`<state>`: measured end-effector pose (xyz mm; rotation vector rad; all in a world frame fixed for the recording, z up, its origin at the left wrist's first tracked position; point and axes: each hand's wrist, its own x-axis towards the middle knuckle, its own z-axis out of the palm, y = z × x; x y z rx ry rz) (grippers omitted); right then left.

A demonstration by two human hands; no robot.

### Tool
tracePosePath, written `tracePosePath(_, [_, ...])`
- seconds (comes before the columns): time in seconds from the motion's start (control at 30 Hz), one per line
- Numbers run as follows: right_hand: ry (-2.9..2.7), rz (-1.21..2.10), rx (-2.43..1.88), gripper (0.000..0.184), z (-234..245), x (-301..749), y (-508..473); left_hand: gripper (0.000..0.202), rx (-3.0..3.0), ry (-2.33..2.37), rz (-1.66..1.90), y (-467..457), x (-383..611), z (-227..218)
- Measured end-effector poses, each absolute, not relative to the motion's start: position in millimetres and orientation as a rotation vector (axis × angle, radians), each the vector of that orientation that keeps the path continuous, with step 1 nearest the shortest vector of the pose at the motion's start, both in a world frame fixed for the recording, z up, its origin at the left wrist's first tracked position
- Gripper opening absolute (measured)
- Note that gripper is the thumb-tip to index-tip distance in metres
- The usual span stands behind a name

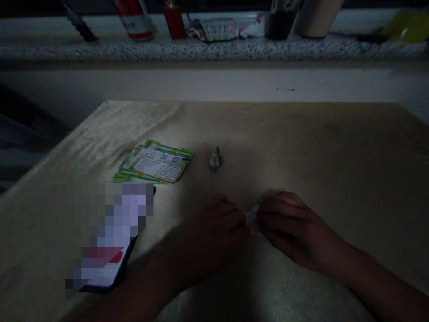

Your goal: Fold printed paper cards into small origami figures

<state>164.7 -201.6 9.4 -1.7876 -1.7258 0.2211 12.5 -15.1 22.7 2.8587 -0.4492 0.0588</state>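
Observation:
Both my hands rest low on a dim tan table point(301, 143). My left hand point(214, 228) and my right hand point(290, 226) meet over a small piece of folded paper point(252, 218), each with fingers curled and pinched on it. Most of the paper is hidden between the fingertips. A small folded paper figure point(216, 158) stands on the table beyond my hands, apart from them.
A fanned stack of green printed leaflets point(156, 163) lies to the left. A phone point(110, 237) with a lit screen lies nearer, at the left. Behind the table runs a speckled ledge point(214, 49) with cans, bottles and wrappers.

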Motion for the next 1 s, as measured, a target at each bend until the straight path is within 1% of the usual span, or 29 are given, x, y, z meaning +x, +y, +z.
tracePosePath(0.17, [-1.694,0.211,-1.852,0.014,5,159,-200,0.009,2.808,-0.356,0.118,-14,12,20])
tracePosePath(0.43, [-1.567,0.201,-1.948,0.009,-1,150,-198,0.015,2.689,-0.145,0.126,-20,14,22])
tracePosePath(0.73, [-1.601,0.229,-1.97,0.012,5,147,-196,0.004,2.535,0.199,0.158,-24,21,10])
tracePosePath(0.83, [-1.598,0.247,-1.986,0.012,5,147,-196,0.006,2.489,0.289,0.132,-23,25,12])
tracePosePath(1.0, [-1.579,0.254,-1.991,0.012,5,147,-196,0.012,2.501,0.312,0.038,-18,26,18])
